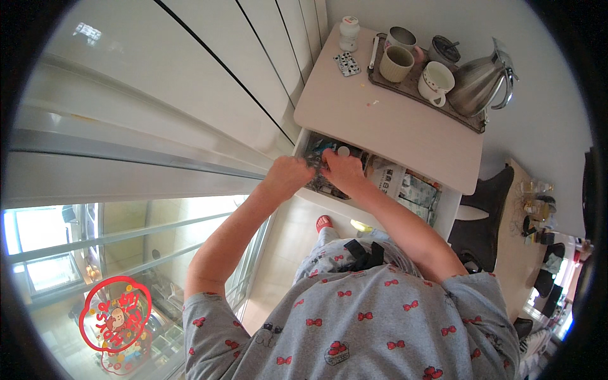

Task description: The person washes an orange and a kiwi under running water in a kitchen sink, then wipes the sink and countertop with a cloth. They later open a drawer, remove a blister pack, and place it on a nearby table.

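An open white drawer juts from a small pale cabinet in front of me. My left hand is over the drawer's left end, fingers curled down and partly hidden. Close beside it, my right hand reaches into the same part, its fingers bent. Dark, shiny, crinkled items lie beneath and between both hands; I cannot tell whether either hand grips them. A round white lid shows just beyond my right fingers. Farther right in the drawer lie a printed packet and silvery green-printed sachets.
On the cabinet top are a white bottle, a blister pack and a brown tray with several cups and a steel jug. A glass sliding door is at left; a dark chair stands right.
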A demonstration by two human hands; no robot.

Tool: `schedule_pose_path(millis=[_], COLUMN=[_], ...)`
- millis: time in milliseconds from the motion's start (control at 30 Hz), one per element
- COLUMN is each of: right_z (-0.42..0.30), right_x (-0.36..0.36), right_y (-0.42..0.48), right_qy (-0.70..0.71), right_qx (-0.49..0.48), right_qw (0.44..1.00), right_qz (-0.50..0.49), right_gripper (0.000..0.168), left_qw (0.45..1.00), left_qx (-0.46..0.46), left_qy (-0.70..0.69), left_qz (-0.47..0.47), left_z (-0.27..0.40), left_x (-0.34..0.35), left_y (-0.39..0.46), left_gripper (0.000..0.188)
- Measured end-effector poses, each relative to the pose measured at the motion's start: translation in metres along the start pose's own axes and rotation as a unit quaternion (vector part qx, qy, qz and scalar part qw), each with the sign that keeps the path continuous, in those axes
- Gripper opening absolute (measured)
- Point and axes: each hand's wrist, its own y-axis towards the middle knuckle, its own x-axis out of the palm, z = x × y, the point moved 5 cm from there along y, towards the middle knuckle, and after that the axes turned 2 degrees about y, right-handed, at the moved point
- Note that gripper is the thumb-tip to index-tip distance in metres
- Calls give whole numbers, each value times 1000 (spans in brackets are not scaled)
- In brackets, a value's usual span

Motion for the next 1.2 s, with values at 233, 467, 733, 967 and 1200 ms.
schedule_pose_path(millis=[233,467,733,967,1200], right_z=[3,-3,9,0,37], right_x=[-8,17,-8,-2,-134], right_y=[-13,-11,-5,-3,12], right_qy=[-51,-39,39,-16,51], right_qx=[26,-24,39,21,25], right_qw=[996,996,998,999,985], right_qz=[-75,-82,27,-31,163], right_gripper=[32,25,25,24,18], left_qw=[999,998,996,997,994], left_qx=[22,57,49,38,-49], left_qy=[21,-40,-72,-65,-76], left_qz=[38,11,-14,-21,58], left_z=[1,6,3,8,11], left_x=[3,7,8,32,-2], left_y=[1,15,26,34,40], left_gripper=[4,8,13,8,17])
